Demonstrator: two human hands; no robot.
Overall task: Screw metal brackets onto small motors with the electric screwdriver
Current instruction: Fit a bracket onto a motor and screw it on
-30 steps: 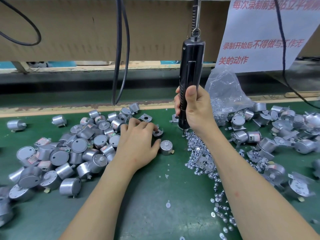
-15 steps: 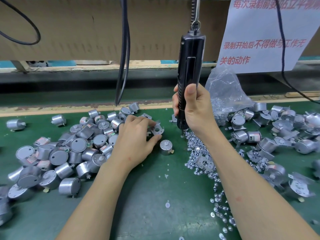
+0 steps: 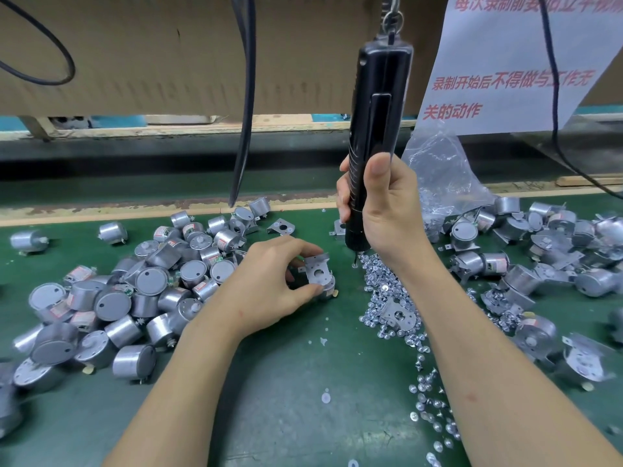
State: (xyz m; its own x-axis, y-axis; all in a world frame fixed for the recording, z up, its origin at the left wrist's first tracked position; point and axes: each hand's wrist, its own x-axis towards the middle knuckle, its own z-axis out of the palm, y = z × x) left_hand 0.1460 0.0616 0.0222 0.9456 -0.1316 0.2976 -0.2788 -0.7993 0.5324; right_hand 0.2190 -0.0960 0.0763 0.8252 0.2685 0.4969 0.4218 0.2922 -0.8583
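Note:
My left hand (image 3: 269, 281) pinches a small metal bracket (image 3: 317, 270) and holds it on top of a small silver motor (image 3: 328, 287) standing on the green mat. My right hand (image 3: 381, 210) grips the black electric screwdriver (image 3: 374, 129), which hangs upright from a hook. Its bit tip (image 3: 354, 261) is just right of the bracket, at the edge of a strip of loose screws (image 3: 387, 298).
A heap of bare motors (image 3: 135, 298) lies to the left. Motors with brackets (image 3: 539, 257) are piled at the right. A clear plastic bag (image 3: 441, 176) sits behind the screws. Loose brackets (image 3: 279, 227) lie near the mat's far edge. A black cable (image 3: 244, 112) hangs down.
My left hand picked up a bracket from near the motor pile and brought it onto the lone motor. The screwdriver rose slightly and stayed in my right hand.

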